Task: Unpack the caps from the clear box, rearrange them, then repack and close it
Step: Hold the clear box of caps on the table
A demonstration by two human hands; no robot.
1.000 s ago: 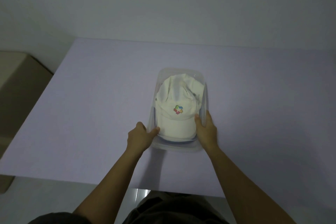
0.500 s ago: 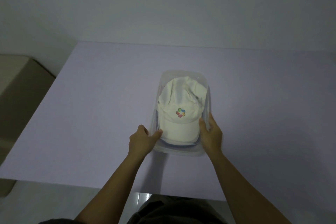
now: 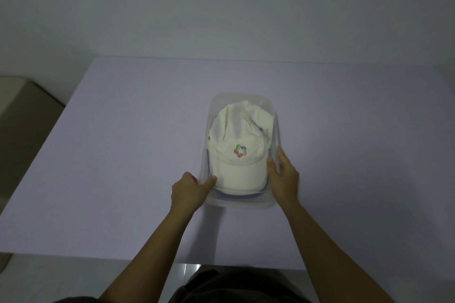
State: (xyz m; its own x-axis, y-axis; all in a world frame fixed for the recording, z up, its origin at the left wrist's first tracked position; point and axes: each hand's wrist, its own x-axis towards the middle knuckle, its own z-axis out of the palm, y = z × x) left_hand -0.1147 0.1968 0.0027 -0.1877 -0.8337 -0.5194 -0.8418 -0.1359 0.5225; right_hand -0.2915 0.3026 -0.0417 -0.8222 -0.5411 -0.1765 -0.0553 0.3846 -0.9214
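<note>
Since both hands hold the near end of the clear box point(image 3: 240, 205), it sits steady on the purple table point(image 3: 123, 155) and should not slide. The left hand point(image 3: 189, 189) wraps the near left corner, with its fingers curled on the outside and its thumb lying over the rim. The right hand point(image 3: 283, 177) pinches the right wall, thumb on top and fingers down the outside. I think the hands sit one on each side so the box stays put while it gets opened or shut. I cannot tell if a lid is on it.

Inside the box, right between the two thumbs, lies a white cap point(image 3: 237, 172). Its brim points back at the hands and the person. Its soft round part lies past the hands, at the far end. A small colourful logo point(image 3: 240, 151) sits just beyond the thumbs.

Both the box and the cap lie the same long way, running from the hands straight out across the table. A darker edge peeks out under the brim, close to the hands. It may be another cap below.
</note>
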